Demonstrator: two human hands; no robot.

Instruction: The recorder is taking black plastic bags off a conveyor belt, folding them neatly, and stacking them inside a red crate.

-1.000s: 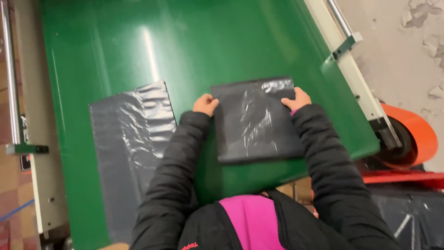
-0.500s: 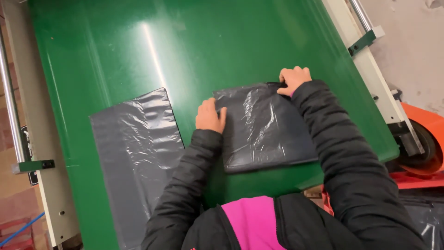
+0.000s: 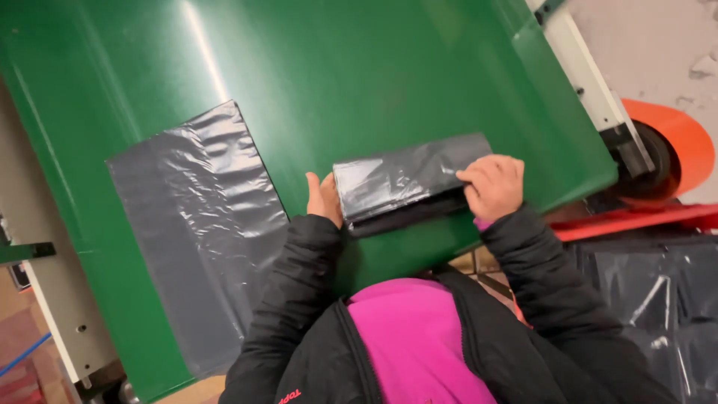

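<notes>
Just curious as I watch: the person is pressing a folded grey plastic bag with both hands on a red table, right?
Not quite. The table is green, not red, as the head view shows. The left hand and right hand do press the folded grey plastic bag.

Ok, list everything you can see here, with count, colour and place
Folded grey plastic bag bundle: one, dark grey, centre of the belt, between both hands.
Flat grey plastic bag: one, grey, spread out at left of the belt.
Green conveyor belt: one, green, fills most of the view.
Orange roller guard: one, orange, right edge.
Grey plastic bags in stack: several, dark grey, lower right.
Left hand: at the bundle's left end.
Right hand: pressing on the bundle's right end.
</notes>
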